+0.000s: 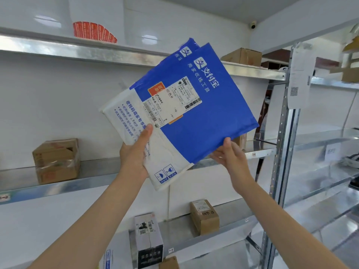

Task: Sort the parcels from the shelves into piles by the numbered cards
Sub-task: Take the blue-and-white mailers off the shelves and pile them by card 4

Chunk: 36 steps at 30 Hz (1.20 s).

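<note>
I hold up two flat blue-and-white mailer parcels, stacked one behind the other, in front of the metal shelves. A white shipping label is on the front one. My left hand grips their white lower-left corner, thumb on the front face. At the blue lower-right edge, my right hand has its fingers behind the parcels and its thumb on the rim. No numbered cards are visible.
A taped brown box sits on the middle shelf at left. Lower shelf holds a black-and-white box and a small brown box. Another brown box rests on the upper shelf. A second rack stands to the right.
</note>
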Motion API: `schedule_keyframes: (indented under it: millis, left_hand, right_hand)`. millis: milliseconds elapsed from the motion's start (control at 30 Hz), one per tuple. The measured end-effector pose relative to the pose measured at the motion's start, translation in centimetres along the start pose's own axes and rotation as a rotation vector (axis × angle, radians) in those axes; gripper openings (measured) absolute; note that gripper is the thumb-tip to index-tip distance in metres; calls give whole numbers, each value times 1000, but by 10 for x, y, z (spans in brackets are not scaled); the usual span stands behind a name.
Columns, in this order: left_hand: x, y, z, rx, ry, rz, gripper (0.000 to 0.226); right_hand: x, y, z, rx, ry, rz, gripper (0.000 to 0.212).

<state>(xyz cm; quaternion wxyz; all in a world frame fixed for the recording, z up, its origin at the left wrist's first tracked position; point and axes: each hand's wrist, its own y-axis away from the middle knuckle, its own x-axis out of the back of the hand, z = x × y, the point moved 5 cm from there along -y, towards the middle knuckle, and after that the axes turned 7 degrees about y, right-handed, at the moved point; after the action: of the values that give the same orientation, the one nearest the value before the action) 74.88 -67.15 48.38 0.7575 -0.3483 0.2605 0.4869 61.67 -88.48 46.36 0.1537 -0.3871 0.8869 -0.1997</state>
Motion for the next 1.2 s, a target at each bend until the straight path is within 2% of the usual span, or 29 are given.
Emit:
schedule_keyframes:
  millis: [100,200,333,400,500,633,700,833,967,1100,1200]
  left_hand:
    - [0,9,-1,6,21,2,45]
    - [9,18,-1,45,4,-52,41]
    - [50,18,39,45,-185,-78,38]
    - [76,16,75,11,-264,-134,35]
    - [99,23,128,-46,-517,-148,52]
    - [97,37,174,-9,-862,-87,79]
    - [92,46,180,-24,-916,-41,72]
    - [105,74,172,-218,-781,119,41]
    - [129,106,189,-337,-693,223,26]
    - [167,141,237,-428,-683,436,18]
    - [195,171,282,-497,-700,545,26]
  right_hand:
    - [-47,5,-17,-46,-308,-103,69]
    - [-73,6,-12,-142,-495,-82,54]
    - [-88,9,6,-237,-572,-45,42]
    - [-97,9,10,-219,-554,-118,42]
    - [-118,10,10,-195,-536,-260,43]
    - [-161,16,-1,-174,-457,-415,44]
    - [-185,16,-12,-143,-383,-458,47]
    - [-232,10,-39,-83,-303,-469,57]
    - [-282,29,-61,7,-234,-563,50]
    - [-342,69,-68,-11,-314,-806,47]
    - [-386,107,-68,-29,-408,-915,46]
